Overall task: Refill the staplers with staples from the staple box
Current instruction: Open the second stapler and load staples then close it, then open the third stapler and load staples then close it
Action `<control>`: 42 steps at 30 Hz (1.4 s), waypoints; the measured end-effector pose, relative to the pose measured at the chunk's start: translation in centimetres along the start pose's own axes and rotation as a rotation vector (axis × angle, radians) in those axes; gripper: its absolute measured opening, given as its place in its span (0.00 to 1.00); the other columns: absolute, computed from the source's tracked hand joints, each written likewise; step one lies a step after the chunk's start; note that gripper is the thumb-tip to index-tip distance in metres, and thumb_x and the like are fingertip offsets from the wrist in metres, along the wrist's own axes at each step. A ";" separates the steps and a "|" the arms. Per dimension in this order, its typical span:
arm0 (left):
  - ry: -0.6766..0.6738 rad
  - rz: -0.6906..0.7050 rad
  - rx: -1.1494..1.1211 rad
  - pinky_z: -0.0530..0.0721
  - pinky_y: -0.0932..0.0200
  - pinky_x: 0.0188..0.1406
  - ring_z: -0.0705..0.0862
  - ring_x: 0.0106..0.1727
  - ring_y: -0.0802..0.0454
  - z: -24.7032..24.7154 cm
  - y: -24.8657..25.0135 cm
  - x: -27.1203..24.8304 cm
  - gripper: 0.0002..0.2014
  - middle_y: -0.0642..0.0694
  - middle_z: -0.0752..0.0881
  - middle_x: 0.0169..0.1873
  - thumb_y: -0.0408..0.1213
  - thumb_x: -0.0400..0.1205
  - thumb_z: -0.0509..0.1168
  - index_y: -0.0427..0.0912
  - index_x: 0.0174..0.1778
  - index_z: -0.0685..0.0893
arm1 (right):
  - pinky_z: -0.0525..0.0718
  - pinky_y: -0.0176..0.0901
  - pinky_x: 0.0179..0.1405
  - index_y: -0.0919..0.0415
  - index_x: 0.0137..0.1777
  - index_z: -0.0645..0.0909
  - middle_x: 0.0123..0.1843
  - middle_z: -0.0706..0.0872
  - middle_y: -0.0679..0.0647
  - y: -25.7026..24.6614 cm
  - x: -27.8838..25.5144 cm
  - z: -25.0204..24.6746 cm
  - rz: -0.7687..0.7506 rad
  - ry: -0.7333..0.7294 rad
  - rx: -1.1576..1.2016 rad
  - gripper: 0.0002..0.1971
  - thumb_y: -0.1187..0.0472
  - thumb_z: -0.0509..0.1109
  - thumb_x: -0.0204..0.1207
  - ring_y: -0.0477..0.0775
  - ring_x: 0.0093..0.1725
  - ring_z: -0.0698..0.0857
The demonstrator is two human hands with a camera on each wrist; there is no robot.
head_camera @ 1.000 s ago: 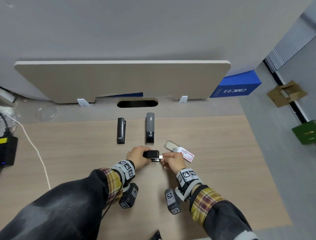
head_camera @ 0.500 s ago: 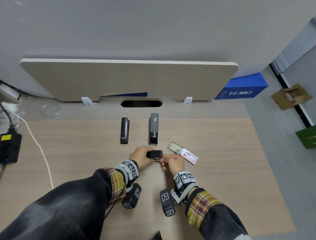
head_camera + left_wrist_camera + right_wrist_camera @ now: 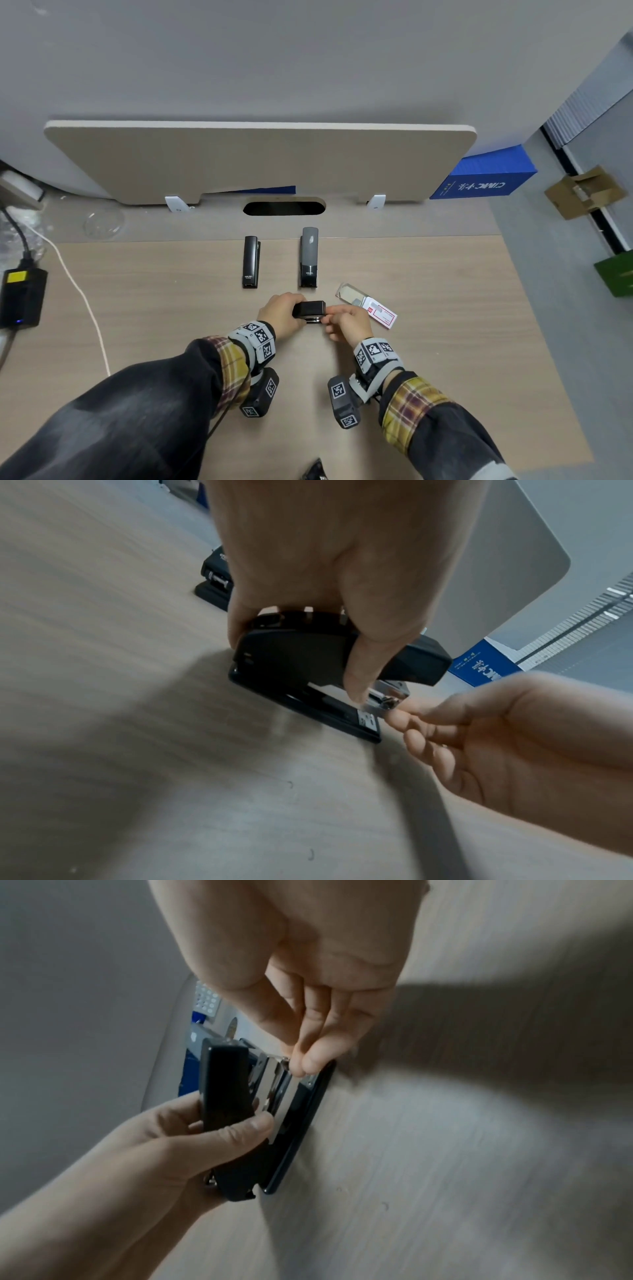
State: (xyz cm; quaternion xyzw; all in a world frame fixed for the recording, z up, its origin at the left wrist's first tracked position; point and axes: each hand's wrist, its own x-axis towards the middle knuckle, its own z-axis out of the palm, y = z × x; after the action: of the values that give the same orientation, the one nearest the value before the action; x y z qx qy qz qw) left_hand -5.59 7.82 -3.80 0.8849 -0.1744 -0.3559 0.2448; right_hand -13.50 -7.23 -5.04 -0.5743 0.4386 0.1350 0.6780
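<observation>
A small black stapler [image 3: 310, 309] stands on the wooden desk [image 3: 445, 342] in front of me. My left hand [image 3: 291, 313] grips its rear body from above [image 3: 325, 656]. My right hand [image 3: 329, 313] pinches the silver magazine tip [image 3: 387, 696] at the stapler's front end between thumb and fingertips [image 3: 301, 1066]. The red-and-white staple box [image 3: 371, 306] lies slid open just right of my right hand. Two more staplers lie farther back: a black one [image 3: 250, 262] and a larger grey-black one [image 3: 309, 257].
A beige divider panel [image 3: 260, 161] and a cable hole [image 3: 284, 208] bound the desk's back. A black power adapter [image 3: 20, 298] and white cable [image 3: 78, 294] lie at the left. A blue box [image 3: 486, 178] sits beyond the desk's right end.
The silver magazine sticks out less from the stapler's front than a second ago. My right hand has closed in toward the left. Both hands keep their hold.
</observation>
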 end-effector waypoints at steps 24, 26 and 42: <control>0.310 -0.359 -0.331 0.80 0.52 0.56 0.82 0.57 0.40 -5.0 0.0 3.1 0.19 0.39 0.82 0.59 0.45 0.81 0.60 0.38 0.64 0.74 | 0.78 0.39 0.22 0.61 0.39 0.82 0.30 0.85 0.59 -6.5 1.0 2.8 -0.172 0.038 -0.304 0.11 0.70 0.60 0.77 0.56 0.22 0.80; 0.320 -0.331 -0.310 0.79 0.52 0.54 0.83 0.57 0.40 -5.3 0.2 3.9 0.18 0.39 0.82 0.58 0.46 0.81 0.61 0.39 0.63 0.74 | 0.79 0.39 0.24 0.60 0.39 0.83 0.30 0.85 0.58 -6.9 1.2 2.5 -0.177 0.045 -0.308 0.10 0.69 0.61 0.76 0.57 0.24 0.81; 0.364 -0.129 -0.359 0.83 0.45 0.53 0.83 0.51 0.42 -6.3 0.8 8.6 0.20 0.42 0.82 0.49 0.52 0.78 0.67 0.40 0.56 0.75 | 0.75 0.34 0.18 0.60 0.37 0.83 0.29 0.84 0.57 -7.9 2.2 2.1 -0.160 0.063 -0.323 0.14 0.70 0.59 0.78 0.55 0.24 0.80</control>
State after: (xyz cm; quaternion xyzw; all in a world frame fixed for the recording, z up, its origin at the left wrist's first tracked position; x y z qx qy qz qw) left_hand 4.70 5.01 -4.06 0.8861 -0.0047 -0.2310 0.4018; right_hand -5.86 -8.41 -1.62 -0.7127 0.3850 0.1315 0.5715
